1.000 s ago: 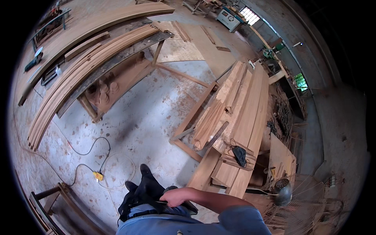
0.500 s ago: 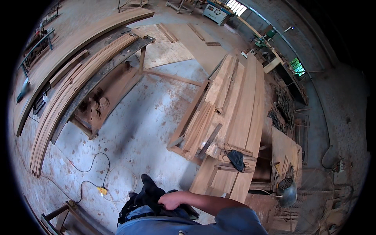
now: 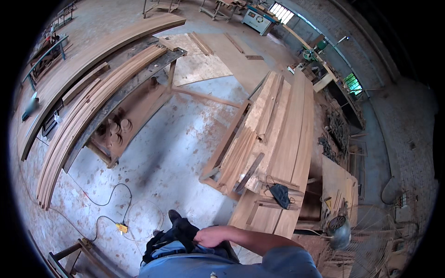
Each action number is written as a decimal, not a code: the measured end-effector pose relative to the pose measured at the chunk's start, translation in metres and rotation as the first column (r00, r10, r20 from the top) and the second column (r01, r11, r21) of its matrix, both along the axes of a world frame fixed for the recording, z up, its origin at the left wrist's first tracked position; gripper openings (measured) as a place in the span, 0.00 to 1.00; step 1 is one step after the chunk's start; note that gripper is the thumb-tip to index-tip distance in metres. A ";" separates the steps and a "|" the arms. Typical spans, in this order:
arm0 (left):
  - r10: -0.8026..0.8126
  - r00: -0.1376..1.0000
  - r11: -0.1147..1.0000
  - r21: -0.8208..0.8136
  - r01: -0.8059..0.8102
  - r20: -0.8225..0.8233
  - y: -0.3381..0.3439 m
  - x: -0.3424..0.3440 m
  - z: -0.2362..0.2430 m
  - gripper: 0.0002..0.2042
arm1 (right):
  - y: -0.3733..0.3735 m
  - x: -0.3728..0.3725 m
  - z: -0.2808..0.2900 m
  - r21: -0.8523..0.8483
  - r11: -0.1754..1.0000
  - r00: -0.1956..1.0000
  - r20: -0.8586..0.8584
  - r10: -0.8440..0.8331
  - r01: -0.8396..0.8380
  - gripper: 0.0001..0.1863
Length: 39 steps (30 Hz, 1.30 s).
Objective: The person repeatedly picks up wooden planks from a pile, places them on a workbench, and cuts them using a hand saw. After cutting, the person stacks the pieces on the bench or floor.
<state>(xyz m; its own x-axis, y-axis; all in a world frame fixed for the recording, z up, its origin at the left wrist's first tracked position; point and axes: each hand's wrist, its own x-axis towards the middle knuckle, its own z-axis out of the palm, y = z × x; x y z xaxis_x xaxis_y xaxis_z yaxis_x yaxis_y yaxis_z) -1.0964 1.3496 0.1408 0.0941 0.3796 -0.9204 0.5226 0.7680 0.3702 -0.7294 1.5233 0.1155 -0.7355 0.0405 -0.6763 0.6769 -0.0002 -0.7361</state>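
My right hand (image 3: 211,236) is at my waist, with its fingers curled inward against black fabric with straps (image 3: 169,240). Whatever those fingers hold is hidden by the hand and the fabric. My left hand is out of sight. To the right of my right arm, a bench carries long wooden boards (image 3: 296,125) and several thin strips (image 3: 237,155). A dark face mask (image 3: 280,194) with loops lies on its near end, beside short wooden pieces (image 3: 273,205).
At the left stands a second bench with long wooden strips (image 3: 102,102) and a wide board (image 3: 92,60). A cable with a yellow socket (image 3: 122,228) crosses the floor. A wooden stool (image 3: 69,255) is at lower left, a caged fan (image 3: 340,229) at lower right.
The benches and boards sit slightly lower in the picture, as the view has shifted a little. My right hand stays at the black fabric, slightly further right.
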 end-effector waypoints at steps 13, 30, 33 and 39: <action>0.111 0.939 0.988 0.069 -0.141 0.327 -0.063 -0.028 -0.016 0.23 | -0.011 -0.023 -0.046 0.043 0.996 0.997 0.023 0.078 -0.079 0.15; 0.332 0.914 0.926 0.105 -0.363 0.231 -0.101 0.036 -0.020 0.28 | 0.056 -0.093 -0.070 0.066 0.940 0.927 -0.160 0.340 -0.333 0.10; 0.442 0.833 0.862 0.101 -0.497 0.331 -0.100 0.029 -0.023 0.32 | 0.070 -0.120 -0.049 -0.007 0.988 0.987 0.042 0.154 -0.154 0.13; 0.357 0.887 0.887 0.193 -0.420 0.291 -0.119 -0.027 -0.039 0.35 | 0.088 -0.201 -0.052 0.211 0.977 0.999 0.027 0.027 -0.032 0.16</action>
<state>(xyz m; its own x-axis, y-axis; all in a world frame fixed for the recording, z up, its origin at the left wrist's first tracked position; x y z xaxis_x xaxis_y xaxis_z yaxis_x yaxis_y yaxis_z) -1.1230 1.2310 0.1021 0.0980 0.6401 -0.7620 0.0710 0.7593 0.6469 -0.9302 1.6116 0.0635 -0.7224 0.1625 -0.6722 0.6915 0.1740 -0.7011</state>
